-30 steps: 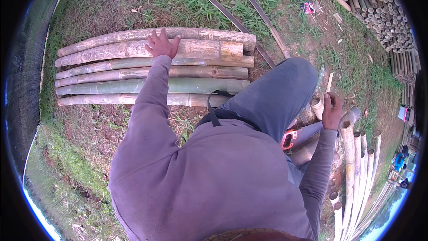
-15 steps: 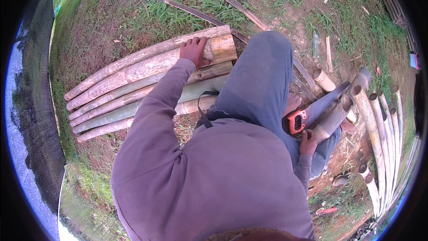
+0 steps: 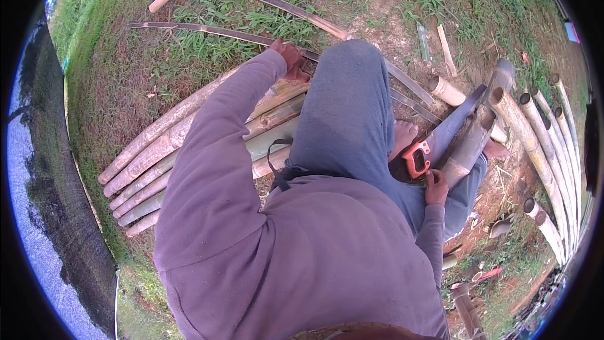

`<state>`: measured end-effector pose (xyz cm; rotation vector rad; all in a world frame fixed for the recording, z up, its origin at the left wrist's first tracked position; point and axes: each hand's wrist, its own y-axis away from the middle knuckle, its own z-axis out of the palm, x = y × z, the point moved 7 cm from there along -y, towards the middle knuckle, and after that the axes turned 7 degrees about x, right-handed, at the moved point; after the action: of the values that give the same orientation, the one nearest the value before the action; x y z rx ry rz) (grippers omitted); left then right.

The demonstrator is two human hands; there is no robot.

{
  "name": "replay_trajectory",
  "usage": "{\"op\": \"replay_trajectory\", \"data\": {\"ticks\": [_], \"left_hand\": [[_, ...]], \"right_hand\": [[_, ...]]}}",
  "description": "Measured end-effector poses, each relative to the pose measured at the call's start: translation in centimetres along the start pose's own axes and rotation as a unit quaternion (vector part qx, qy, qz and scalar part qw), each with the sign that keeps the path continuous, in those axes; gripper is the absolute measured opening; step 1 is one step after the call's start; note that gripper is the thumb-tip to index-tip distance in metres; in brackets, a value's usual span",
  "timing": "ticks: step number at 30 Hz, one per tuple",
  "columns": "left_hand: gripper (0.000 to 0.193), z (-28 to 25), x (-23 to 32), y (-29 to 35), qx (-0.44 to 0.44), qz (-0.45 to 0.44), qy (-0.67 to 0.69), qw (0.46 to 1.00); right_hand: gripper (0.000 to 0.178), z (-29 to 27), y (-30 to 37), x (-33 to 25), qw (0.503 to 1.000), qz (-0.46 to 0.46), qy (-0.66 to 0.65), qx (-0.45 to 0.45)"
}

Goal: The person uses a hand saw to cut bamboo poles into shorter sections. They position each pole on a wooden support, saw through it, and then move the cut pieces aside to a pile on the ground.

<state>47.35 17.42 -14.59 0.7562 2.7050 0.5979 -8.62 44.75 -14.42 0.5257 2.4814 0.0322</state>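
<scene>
My left hand (image 3: 290, 60) is closed over the near end of the topmost bamboo pole (image 3: 179, 119), its fingers curled down and partly hidden. This pole lies beside several other bamboo poles (image 3: 148, 182) in a row on the ground at the left. Low at the right, my right hand (image 3: 436, 187) has its fingers curled together by the lower end of a thick bamboo piece (image 3: 464, 159). What those fingers hold, if anything, is hidden. Just above them sits the orange handle of a hand saw (image 3: 417, 158), its dark blade (image 3: 454, 124) slanting up beside the bamboo piece.
My bent knee (image 3: 352, 94) stands between the pole row and the saw. Split bamboo strips (image 3: 296, 11) lie on the grass ahead. Several upright-looking bamboo poles (image 3: 528, 141) fan out at the right. A dark mesh sheet (image 3: 56, 201) hangs along the left edge.
My left hand has shifted forward from the top of the thick pole to the end of the topmost one. The view has turned slightly; my right hand stays by the saw handle.
</scene>
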Motion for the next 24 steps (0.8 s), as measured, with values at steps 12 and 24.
{"op": "replay_trajectory", "data": {"ticks": [12, 24], "left_hand": [[0.060, 5.9, -5.7, -2.6, 0.061, -0.024, 0.183, 0.981], [0.088, -37.7, 35.2, -20.5, 0.335, 0.274, 0.143, 0.890]], "right_hand": [[0.030, -0.7, -0.4, -2.7, 0.998, 0.058, -0.023, 0.024], [0.037, 0.2, -2.3, -2.1, 0.983, 0.122, -0.138, -0.001]]}}
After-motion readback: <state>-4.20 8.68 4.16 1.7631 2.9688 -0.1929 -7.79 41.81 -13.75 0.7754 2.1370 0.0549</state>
